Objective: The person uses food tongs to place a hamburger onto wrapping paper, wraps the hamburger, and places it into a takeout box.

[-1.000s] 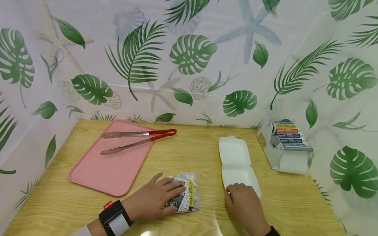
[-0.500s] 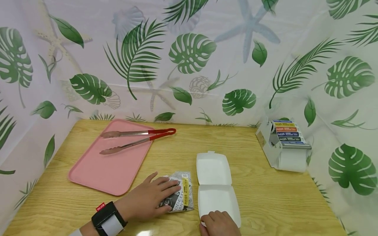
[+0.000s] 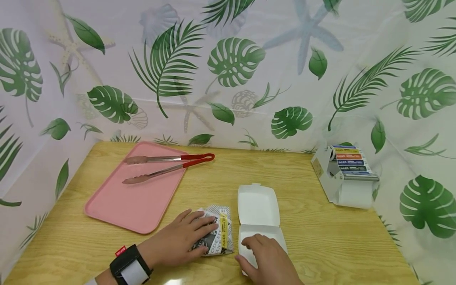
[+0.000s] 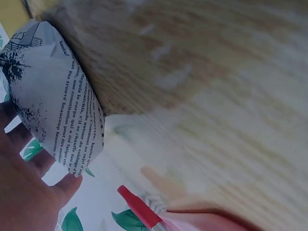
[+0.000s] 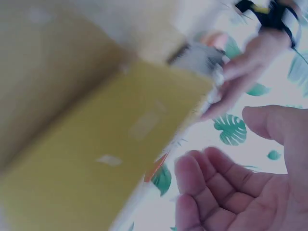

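A packet wrapped in newsprint-patterned paper (image 3: 224, 231) lies on the wooden table in the head view. My left hand (image 3: 176, 242) rests on it with the fingers spread. The left wrist view shows those fingers against the printed paper (image 4: 72, 103). Right beside the packet, a white clamshell box (image 3: 259, 204) stands with its lid laid back. Over the box's near half is my right hand (image 3: 270, 259), thumb and fingers apart and holding nothing. A yellow outer side of the box (image 5: 130, 149) shows, blurred, in the right wrist view.
At the left lies a pink tray (image 3: 124, 206) with metal tongs (image 3: 171, 170) across it, their red handles past its edge. A white label dispenser (image 3: 345, 178) stands at the far right. Leaf-printed sheeting (image 3: 228, 99) encloses the table's back and sides.
My right hand brought the clamshell box left and nearer, beside the packet, then let go and lifted off its near edge. My left hand shifted slightly left with the packet.
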